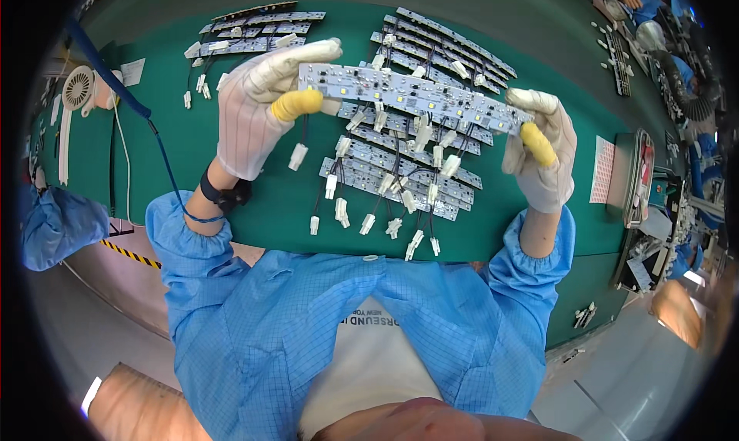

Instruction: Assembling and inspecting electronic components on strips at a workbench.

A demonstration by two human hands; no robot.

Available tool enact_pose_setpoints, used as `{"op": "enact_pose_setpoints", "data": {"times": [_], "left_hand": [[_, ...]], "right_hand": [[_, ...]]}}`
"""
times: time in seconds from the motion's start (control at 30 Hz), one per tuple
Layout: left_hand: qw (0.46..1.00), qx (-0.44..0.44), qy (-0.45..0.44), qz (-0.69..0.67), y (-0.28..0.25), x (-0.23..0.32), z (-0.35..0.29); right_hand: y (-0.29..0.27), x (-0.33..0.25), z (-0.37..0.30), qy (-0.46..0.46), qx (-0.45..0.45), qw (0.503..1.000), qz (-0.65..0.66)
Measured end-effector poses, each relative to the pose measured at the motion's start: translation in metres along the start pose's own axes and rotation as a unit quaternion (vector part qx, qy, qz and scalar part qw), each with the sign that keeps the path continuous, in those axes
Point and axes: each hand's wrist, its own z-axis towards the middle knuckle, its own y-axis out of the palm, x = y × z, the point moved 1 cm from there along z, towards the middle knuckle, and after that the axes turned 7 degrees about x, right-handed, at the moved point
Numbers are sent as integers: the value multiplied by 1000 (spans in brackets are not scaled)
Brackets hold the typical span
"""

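A long, narrow white circuit board with small yellow-and-white square chips and dark components (412, 93) is held up between the two gloved hands, over a green-topped bench (285, 217). Its long axis runs across the view from one hand to the other, the left end higher in the picture and the right end lower. Neither hand is nearer: each has an end of its own.

The left hand, in a white striped glove (254, 106), grips the left end, its yellow-covered thumb (298, 104) at the lower edge and its index finger stretched out along the upper edge. The right hand, gloved alike (548, 152), closes its fingers on the right end, with another yellow-covered thumb (538, 144) at the lower corner. A white plastic connector on a dark wire (298, 157) hangs below the left hand; where the wire begins is hidden.

Beneath and nearer the body lies a group of similar white boards with dangling leads (385, 175), roughly parallel to the held one. Beyond it is a slanting row of more white boards (454, 44), and farther to the left a smaller stack of boards (258, 29). A black band (225, 196) circles the left wrist, with a blue cord (158, 140) running near it. A small white fan (78, 88) stands at the far left.
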Motion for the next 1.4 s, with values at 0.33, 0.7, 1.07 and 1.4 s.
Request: {"op": "enact_pose_setpoints", "data": {"times": [0.33, 0.7, 1.07, 1.4], "left_hand": [[996, 6, -12, 87, 2, -3, 6], [998, -1, -5, -63, -1, 8, -2], [998, 23, -42, -40, 4, -5, 1], [968, -43, -52, -242, 7, -10, -6]], "right_hand": [[-5, -4, -12, 3, -69, 996, 47], [-4, 2, 1, 18, -25, 999, -17], [-3, -3, -4, 43, -25, 999, -17], [9, -8, 4, 51, -8, 997, -64]]}}
